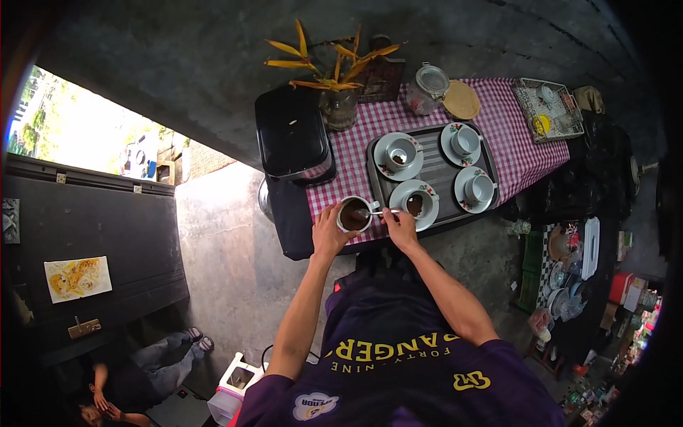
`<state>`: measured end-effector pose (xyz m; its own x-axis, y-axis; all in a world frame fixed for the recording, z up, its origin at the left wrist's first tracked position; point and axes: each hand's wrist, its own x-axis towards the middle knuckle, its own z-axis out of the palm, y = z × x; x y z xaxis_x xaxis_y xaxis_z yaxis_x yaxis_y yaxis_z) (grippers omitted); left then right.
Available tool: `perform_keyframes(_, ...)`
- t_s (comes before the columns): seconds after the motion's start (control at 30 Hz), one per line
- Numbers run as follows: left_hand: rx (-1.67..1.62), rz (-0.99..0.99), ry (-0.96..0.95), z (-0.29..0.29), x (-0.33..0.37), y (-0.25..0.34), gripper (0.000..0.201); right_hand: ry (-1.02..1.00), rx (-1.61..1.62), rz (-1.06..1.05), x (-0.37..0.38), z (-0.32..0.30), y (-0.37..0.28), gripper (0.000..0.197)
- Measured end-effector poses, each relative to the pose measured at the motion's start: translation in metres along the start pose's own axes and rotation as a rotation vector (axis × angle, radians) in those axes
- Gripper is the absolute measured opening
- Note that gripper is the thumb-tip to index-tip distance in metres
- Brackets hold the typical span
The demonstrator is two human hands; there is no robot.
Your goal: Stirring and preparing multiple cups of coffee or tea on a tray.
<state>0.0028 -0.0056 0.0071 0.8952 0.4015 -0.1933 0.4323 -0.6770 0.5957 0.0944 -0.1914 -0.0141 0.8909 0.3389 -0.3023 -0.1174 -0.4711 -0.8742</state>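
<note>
My left hand (329,231) is wrapped round a white mug (343,222) at the front left of the table. Dark brown ground coffee or similar powder (351,212) fills part of it. Between the fingers of my right hand (401,230) is a metal spoon (376,212), its bowl inside the mug. Just beside that hand, on a grey tray (435,141), stands a near-left cup (425,203) on a flowered saucer, with brown stuff at its bottom. The far-left cup (400,151) also has some brown in it. Two white cups (466,140) on saucers at the right show pale insides.
A black lidded box (288,135) and a glass vase (339,110) with orange flowers stand at the back left. Behind the tray is a clip-top glass jar (427,89), with a round tan lid (462,99) beside it. A wire basket (548,110) sits far right. Another person (135,381) sits lower left.
</note>
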Motion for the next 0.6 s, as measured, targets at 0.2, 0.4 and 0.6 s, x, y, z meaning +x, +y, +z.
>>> perform_keyframes(0.2,0.057,0.015,0.007,-0.003,0.001,0.002,0.093,0.033,0.094,-0.018,-0.002,-0.007,-0.006,0.037)
perform_keyframes(0.4,0.170,-0.021,-0.048,-0.007,0.009,0.021,0.096,0.027,0.250,-0.016,0.018,-0.030,-0.009,0.039)
perform_keyframes(0.6,0.168,0.062,0.021,-0.004,0.035,0.044,0.088,0.078,0.304,0.001,0.059,-0.071,-0.015,0.031)
